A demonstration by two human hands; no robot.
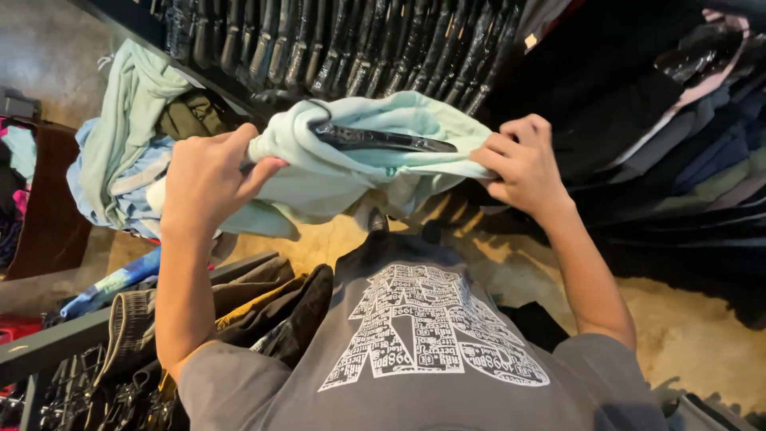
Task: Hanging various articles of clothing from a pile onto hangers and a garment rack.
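clothing shop or garment stockroom. row of dark garments on black hangers [351,40] packed tight along a rail [199,76] at top. second rail [72,335] lower left, also loaded with hung clothes and clip hangers. loose pile of pale green and blue tops [120,152] dumped over the upper rail. more folded or hung dark clothing [702,144] stacked at right. bare concrete-looking floor [702,335] below.
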